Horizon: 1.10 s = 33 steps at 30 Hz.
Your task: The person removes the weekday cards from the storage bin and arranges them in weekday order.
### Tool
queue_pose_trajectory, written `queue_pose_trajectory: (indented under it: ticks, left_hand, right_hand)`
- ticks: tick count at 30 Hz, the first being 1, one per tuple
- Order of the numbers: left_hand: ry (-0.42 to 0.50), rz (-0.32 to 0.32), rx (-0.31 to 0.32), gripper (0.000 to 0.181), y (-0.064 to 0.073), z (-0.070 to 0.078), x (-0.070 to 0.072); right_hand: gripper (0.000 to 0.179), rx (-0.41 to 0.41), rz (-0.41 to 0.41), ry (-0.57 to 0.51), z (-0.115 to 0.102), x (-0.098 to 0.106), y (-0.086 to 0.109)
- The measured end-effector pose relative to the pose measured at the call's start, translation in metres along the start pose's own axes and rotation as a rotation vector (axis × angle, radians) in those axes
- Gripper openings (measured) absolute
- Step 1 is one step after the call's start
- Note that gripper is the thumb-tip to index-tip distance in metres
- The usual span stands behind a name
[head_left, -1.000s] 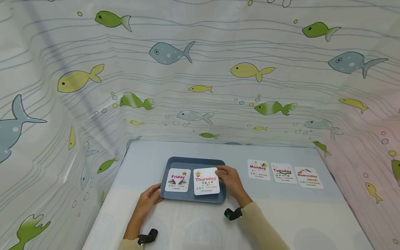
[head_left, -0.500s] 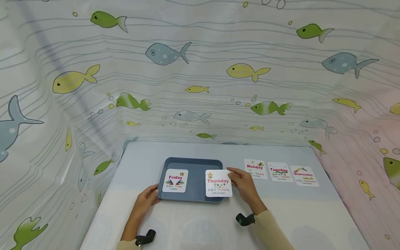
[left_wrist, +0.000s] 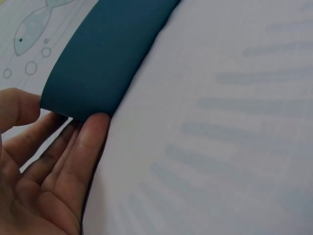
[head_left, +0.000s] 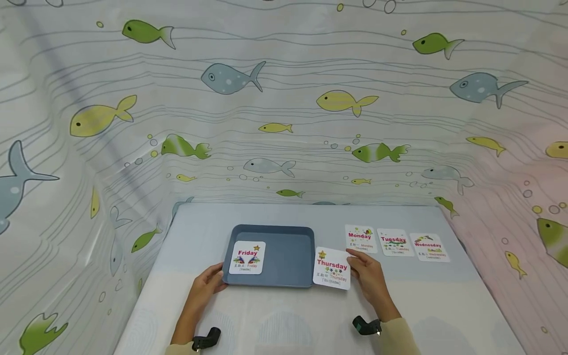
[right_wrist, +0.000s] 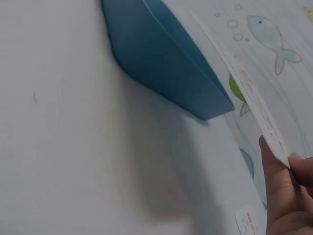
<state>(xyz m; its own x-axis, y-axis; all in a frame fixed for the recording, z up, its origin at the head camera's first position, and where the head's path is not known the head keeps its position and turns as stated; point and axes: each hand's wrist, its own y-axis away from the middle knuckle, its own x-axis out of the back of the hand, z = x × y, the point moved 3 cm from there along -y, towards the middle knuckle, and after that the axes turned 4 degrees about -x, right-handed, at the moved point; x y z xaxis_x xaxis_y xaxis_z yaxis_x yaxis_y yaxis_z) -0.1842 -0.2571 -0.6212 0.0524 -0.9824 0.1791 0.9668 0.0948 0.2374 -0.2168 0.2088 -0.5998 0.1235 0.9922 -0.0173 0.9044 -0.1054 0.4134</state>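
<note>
My right hand (head_left: pixel 369 281) pinches the white Thursday card (head_left: pixel 332 267) by its right edge, just right of the blue tray (head_left: pixel 286 284). In the right wrist view the card (right_wrist: pixel 244 85) is seen nearly edge-on between thumb and fingers, raised above the table. A Friday card (head_left: pixel 247 258) lies in the left part of the tray. My left hand (head_left: pixel 205 291) holds the tray's left end. The left wrist view has the thumb at the upper edge of the tray wall (left_wrist: pixel 102 63) and another finger at its lower edge.
Monday (head_left: pixel 361 239), Tuesday (head_left: pixel 394 242) and Wednesday (head_left: pixel 429 247) cards lie in a row at the table's back right. A pale patterned cloth covers the table (head_left: pixel 284 320). Fish-printed sheets (head_left: pixel 284 143) enclose it at the back and sides.
The Thursday card has moved rightward in my right hand, from over the tray to beyond its right rim. My left hand has stayed at the tray's left end.
</note>
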Motion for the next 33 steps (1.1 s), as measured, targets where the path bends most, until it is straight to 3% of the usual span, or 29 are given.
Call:
queue_pose_trajectory:
  ticks: [6, 19, 33]
  left_hand:
    - [-0.003, 0.003, -0.013, 0.044, 0.000, -0.001, 0.000]
    - [-0.001, 0.002, -0.032, 0.044, -0.001, -0.004, -0.001]
    - [0.013, 0.015, -0.042, 0.044, 0.000, -0.003, 0.000]
  right_hand:
    - [0.038, -0.038, 0.053, 0.022, 0.008, 0.022, 0.002]
    - [0.043, -0.028, 0.082, 0.065, 0.013, 0.053, 0.006]
    - [0.043, -0.062, 0.093, 0.252, 0.019, 0.081, 0.006]
